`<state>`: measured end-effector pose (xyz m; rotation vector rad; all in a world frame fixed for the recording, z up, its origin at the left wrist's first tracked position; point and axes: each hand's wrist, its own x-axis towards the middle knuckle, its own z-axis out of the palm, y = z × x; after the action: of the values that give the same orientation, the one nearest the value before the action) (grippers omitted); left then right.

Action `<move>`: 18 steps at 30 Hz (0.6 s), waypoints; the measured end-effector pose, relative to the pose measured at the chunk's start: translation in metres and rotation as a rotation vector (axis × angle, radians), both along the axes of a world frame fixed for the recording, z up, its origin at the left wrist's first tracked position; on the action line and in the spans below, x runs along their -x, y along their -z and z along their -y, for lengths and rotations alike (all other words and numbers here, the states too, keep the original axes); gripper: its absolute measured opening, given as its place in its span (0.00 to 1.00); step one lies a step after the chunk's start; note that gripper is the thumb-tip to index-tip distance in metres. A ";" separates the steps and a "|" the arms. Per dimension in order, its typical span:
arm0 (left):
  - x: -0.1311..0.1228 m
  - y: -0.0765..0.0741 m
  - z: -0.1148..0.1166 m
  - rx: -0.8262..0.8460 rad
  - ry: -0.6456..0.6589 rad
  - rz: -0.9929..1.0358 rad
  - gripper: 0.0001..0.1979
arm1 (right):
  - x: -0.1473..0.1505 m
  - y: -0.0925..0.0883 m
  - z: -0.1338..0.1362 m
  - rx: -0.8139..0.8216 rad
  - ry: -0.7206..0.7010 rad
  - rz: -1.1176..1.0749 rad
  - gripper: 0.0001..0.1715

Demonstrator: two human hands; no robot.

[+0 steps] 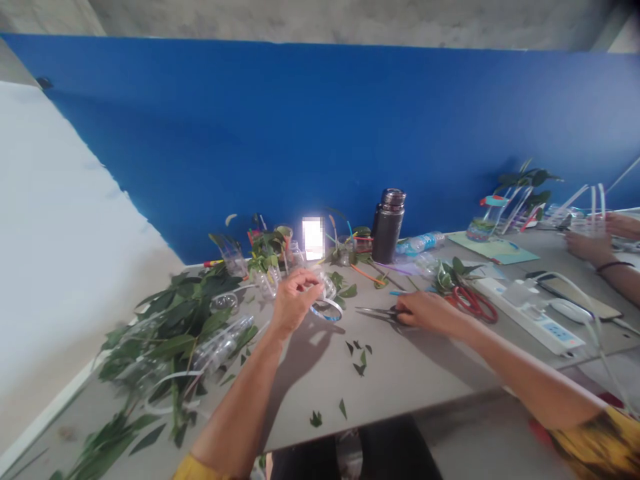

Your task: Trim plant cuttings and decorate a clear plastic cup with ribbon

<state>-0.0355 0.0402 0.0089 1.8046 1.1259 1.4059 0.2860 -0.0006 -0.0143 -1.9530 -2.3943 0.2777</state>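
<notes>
My left hand is above the middle of the table, its fingers pinched on a thin, curled strip of clear plastic. The strip bends into a loop with some blue on its lower edge. To the right, my right hand is closed around the dark handles of a pair of scissors. Their blades point left toward the loop and lie low, close to the tabletop; whether they touch it I cannot tell. Small cut leaf pieces are scattered on the table in front of both hands.
Leafy branches and cut clear plastic pieces crowd the left. A dark flask stands at the back beside a lying plastic bottle. Red-handled scissors and a white power strip are at right, near another person's hands.
</notes>
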 end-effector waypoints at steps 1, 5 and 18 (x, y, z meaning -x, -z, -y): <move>0.000 0.000 0.000 -0.002 0.004 0.000 0.05 | -0.006 0.000 0.000 -0.007 -0.002 -0.113 0.11; -0.003 0.000 0.001 -0.017 0.047 -0.022 0.05 | -0.014 -0.007 -0.002 -0.107 -0.016 -0.469 0.25; -0.013 -0.002 0.014 -0.019 0.227 -0.169 0.03 | 0.046 -0.039 -0.011 -0.415 -0.324 -0.192 0.18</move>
<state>-0.0229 0.0260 0.0114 2.0249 0.9559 1.1543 0.2397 0.0107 0.0244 -1.3063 -2.3913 -0.0256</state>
